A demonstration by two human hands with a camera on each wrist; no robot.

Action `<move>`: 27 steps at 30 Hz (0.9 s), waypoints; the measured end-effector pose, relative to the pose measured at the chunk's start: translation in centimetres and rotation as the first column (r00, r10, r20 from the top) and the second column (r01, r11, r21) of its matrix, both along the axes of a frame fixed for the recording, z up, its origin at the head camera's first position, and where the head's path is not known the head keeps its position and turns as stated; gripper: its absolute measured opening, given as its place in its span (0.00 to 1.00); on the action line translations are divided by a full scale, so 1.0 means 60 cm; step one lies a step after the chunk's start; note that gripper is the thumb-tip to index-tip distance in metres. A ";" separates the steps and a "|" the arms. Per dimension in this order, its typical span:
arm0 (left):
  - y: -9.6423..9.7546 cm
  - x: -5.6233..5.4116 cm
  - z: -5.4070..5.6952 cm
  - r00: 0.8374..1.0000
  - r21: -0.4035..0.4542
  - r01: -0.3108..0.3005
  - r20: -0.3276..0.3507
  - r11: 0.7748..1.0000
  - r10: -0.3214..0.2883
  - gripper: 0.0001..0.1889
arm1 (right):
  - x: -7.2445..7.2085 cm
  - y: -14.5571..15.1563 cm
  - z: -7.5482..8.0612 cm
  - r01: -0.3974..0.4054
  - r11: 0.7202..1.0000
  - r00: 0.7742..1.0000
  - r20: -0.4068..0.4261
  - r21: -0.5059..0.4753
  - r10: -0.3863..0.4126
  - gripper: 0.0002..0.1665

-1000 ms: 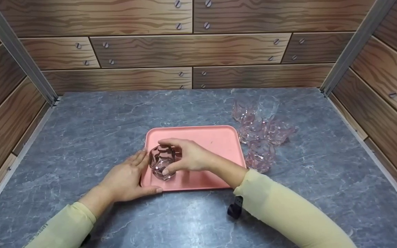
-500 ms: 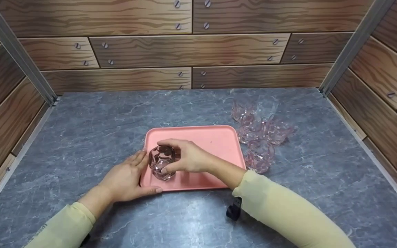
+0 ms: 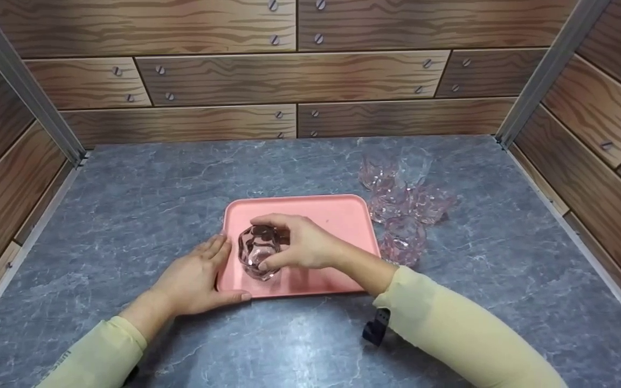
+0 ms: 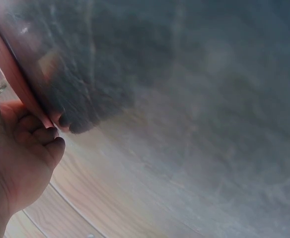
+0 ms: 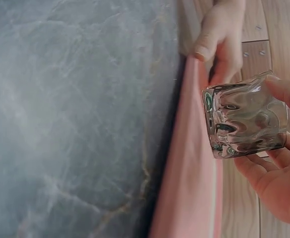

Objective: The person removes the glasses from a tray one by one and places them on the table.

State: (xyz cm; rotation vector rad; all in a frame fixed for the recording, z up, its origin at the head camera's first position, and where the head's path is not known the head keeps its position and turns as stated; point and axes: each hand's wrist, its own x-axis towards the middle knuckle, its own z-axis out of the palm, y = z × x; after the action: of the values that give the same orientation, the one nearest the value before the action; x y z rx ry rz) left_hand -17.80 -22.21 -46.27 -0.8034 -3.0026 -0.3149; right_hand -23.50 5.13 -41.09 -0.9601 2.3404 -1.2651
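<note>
My right hand (image 3: 305,242) grips a smoky, wavy-sided drinking glass (image 3: 256,253) over the left part of the pink tray (image 3: 332,207). The thumb is on the near side of the glass (image 5: 247,116) and the fingers are on its far side. In the right wrist view the glass base faces the tray, close over it. My left hand (image 3: 192,277) rests against the tray's near left corner. Its fingers lie along the left edge and its thumb stretches along the front rim.
Several clear pinkish glasses (image 3: 405,240) stand grouped just right of the tray, reaching back behind its right corner. The grey marbled tabletop (image 3: 154,194) is bounded by wood-patterned walls (image 3: 289,78) at the back and sides.
The right hand has moved slightly to the right over the tray with the smoky glass in its grip. The left hand keeps its place at the tray corner.
</note>
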 end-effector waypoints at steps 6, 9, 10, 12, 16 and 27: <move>-0.001 -0.001 -0.002 1.000 0.003 0.003 -0.008 1.000 -0.003 0.65 | 0.006 0.025 0.027 -0.009 0.999 1.000 -0.013 -0.053 0.008 0.51; -0.002 0.001 -0.002 1.000 0.006 -0.004 -0.004 1.000 0.004 0.65 | 0.008 0.040 0.042 -0.011 0.997 1.000 -0.017 -0.073 0.010 0.52; -0.003 0.002 -0.003 1.000 0.008 -0.006 -0.003 1.000 0.006 0.65 | 0.008 0.045 0.047 -0.012 0.996 1.000 -0.013 -0.086 0.011 0.52; -0.004 0.003 -0.003 1.000 0.013 -0.010 -0.001 1.000 0.010 0.65 | 0.008 0.056 0.055 -0.010 0.994 1.000 0.003 -0.113 0.010 0.53; -0.004 0.002 -0.004 1.000 0.016 -0.007 -0.001 1.000 0.007 0.65 | 0.011 0.083 0.071 0.007 0.984 0.999 0.045 -0.180 0.001 0.52; 0.000 0.000 0.000 1.000 0.015 -0.005 0.007 1.000 0.005 0.65 | 0.011 0.182 0.120 0.105 0.981 0.994 0.025 -0.163 -0.102 0.51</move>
State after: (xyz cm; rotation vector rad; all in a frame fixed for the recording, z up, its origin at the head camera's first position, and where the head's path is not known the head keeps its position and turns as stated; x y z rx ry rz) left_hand -17.79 -22.19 -46.25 -0.7949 -3.0039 -0.3409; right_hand -22.86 16.04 -33.92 -0.8828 2.3296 -1.5203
